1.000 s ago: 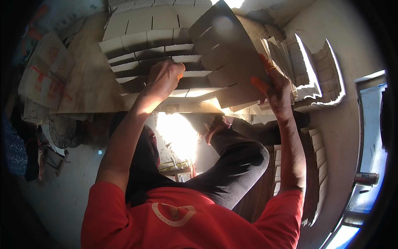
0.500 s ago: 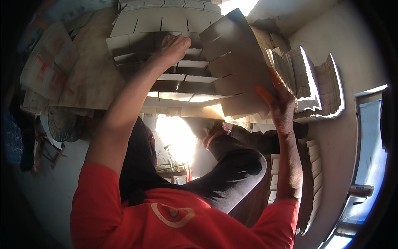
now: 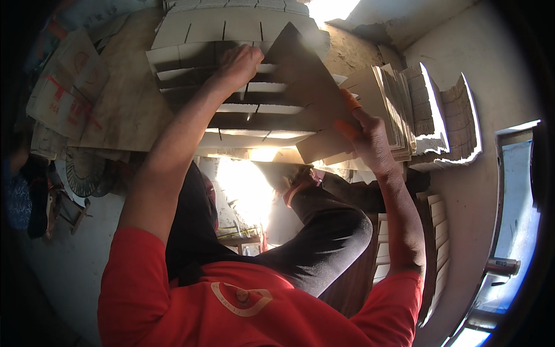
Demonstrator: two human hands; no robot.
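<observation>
My left hand (image 3: 240,66) is closed on the upper edge of a slotted cardboard strip in a row of parallel strips (image 3: 260,134), which stand on edge on the table in front of me. To their right, my right hand (image 3: 369,136) grips a slotted cardboard sheet (image 3: 309,87) by its right edge. Orange coverings show on the thumb and a finger of this hand. The sheet is tilted across the right ends of the standing strips. Whether its slots engage with them I cannot tell.
Behind the strips lies a stack of slotted cardboard (image 3: 231,26). More cardboard sheets (image 3: 396,115) stand at the right, with curved bundles (image 3: 459,124) beside the wall. Flat cardboard with red marks (image 3: 66,92) sits at the table's (image 3: 127,81) left. A fan-like round grille (image 3: 84,170) is below.
My right hand has moved left and slightly down with the cardboard sheet, which now overlaps the strips more and appears narrower. My left hand has barely shifted.
</observation>
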